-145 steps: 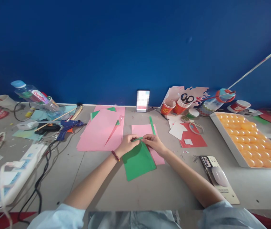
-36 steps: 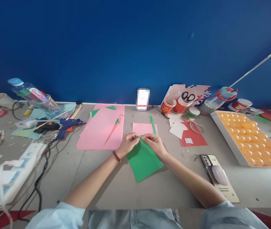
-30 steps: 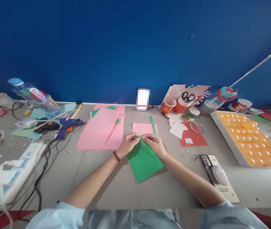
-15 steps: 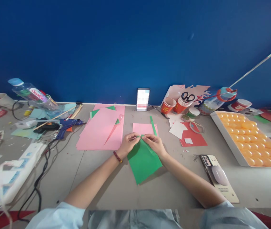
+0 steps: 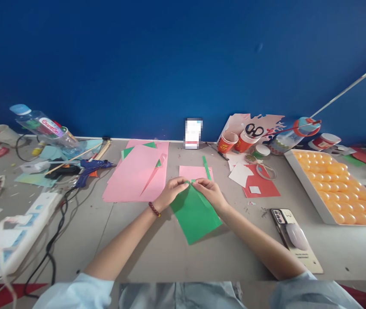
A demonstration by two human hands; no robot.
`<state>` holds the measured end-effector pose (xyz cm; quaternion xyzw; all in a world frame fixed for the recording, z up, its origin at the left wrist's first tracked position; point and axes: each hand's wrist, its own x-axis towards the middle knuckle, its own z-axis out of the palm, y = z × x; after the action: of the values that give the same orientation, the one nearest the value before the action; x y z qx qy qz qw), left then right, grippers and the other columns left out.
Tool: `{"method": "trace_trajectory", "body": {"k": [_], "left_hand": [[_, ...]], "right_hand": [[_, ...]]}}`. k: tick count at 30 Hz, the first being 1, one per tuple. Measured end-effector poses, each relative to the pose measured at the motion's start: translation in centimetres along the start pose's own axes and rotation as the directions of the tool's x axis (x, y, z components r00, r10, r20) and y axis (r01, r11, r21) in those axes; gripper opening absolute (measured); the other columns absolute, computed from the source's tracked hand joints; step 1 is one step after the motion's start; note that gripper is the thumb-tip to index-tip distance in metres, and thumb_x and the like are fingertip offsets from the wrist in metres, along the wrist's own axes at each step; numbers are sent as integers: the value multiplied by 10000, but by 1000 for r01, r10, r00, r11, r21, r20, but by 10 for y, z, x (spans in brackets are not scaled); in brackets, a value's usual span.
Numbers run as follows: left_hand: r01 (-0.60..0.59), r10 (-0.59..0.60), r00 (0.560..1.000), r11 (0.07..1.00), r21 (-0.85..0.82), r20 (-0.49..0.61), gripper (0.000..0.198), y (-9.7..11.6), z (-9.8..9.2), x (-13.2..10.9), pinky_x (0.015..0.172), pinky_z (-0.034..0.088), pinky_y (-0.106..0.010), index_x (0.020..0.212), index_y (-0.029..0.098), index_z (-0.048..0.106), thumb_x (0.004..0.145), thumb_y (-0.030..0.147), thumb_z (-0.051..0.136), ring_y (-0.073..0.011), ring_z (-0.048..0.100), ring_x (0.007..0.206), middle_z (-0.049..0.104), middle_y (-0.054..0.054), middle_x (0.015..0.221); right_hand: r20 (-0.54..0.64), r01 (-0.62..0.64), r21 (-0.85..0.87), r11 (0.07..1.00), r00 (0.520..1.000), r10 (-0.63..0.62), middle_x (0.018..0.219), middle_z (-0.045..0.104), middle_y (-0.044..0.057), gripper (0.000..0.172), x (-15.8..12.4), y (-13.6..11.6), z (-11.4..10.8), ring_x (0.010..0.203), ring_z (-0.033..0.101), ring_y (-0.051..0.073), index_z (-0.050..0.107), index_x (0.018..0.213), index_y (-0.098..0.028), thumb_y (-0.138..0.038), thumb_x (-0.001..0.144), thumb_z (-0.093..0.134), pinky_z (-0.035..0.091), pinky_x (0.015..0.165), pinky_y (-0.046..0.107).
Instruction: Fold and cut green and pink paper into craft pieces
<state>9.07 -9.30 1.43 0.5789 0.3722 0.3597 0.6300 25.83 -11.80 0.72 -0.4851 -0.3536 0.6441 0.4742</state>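
Note:
A green paper sheet [image 5: 195, 216] hangs between my two hands near the middle of the table, one corner pointing towards me. My left hand [image 5: 174, 190] pinches its upper left edge, with a dark red bead bracelet on the wrist. At the upper right edge my right hand [image 5: 209, 193] pinches the same sheet, its fingertips close to those of my left hand. Just behind the hands lies a small pink sheet [image 5: 191, 172], with a narrow green strip [image 5: 206, 167] across its right side.
Larger pink sheets [image 5: 131, 180] lie left of centre, near a blue glue gun [image 5: 89, 170] and a power strip [image 5: 25, 236]. To the right are red cups [image 5: 227, 141], red paper [image 5: 266, 186], a phone [image 5: 308, 257] and a tray of orange balls [image 5: 340, 184].
The green sheet's lower corner has swung slightly right and away from me. My left wrist has shifted a little to the left; both pinches remain on the sheet.

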Motion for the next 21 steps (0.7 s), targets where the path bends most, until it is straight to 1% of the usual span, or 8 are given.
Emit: {"method": "trace_trajectory", "body": {"k": [3, 7, 10, 15, 18, 21], "left_hand": [[-64, 56, 997, 987, 147, 53, 242, 2, -5, 2, 575, 343, -229, 723, 158, 548, 768, 391, 595, -124, 434, 648, 480, 9, 682], [-122, 103, 991, 954, 275, 80, 330, 0, -7, 4, 525, 281, -224, 587, 174, 419, 785, 381, 584, -99, 336, 577, 337, 43, 592], [-137, 109, 988, 944, 299, 111, 353, -1, -7, 4, 517, 264, -225, 577, 177, 396, 793, 388, 579, -94, 319, 565, 315, 48, 583], [-117, 73, 986, 946, 304, 153, 375, -2, -9, 3, 523, 249, -233, 569, 180, 379, 800, 402, 574, -93, 312, 555, 308, 51, 580], [-113, 65, 985, 942, 315, 159, 384, -1, -9, 3, 522, 241, -235, 565, 182, 364, 807, 397, 572, -93, 300, 555, 291, 52, 581], [-124, 79, 984, 946, 300, 157, 369, -1, -7, 4, 533, 262, -235, 574, 177, 385, 817, 391, 561, -96, 321, 568, 315, 48, 586]], "right_hand": [[36, 28, -43, 999, 999, -26, 634, 608, -32, 298, 0, -2, -1, 546, 501, 100, 654, 742, -202, -466, 649, 757, 388, 545, 248], [52, 59, -96, 994, 997, -54, 663, 606, -20, 297, 0, -4, -3, 600, 509, 113, 649, 746, -202, -464, 653, 753, 398, 577, 253], [65, 53, -100, 994, 997, -46, 685, 607, -13, 304, 1, -5, -3, 633, 515, 117, 648, 754, -197, -458, 644, 759, 403, 595, 252], [121, 51, -109, 993, 992, -38, 722, 608, -20, 270, 4, -4, -7, 678, 525, 110, 656, 754, -192, -413, 646, 767, 403, 655, 252], [132, 54, -127, 990, 990, -37, 713, 595, -28, 258, 5, -2, -8, 668, 510, 103, 651, 748, -192, -411, 662, 758, 392, 648, 248], [142, 56, -99, 993, 989, -42, 709, 588, -34, 271, 5, 0, -8, 653, 503, 100, 644, 764, -198, -433, 675, 746, 390, 633, 245]]}}
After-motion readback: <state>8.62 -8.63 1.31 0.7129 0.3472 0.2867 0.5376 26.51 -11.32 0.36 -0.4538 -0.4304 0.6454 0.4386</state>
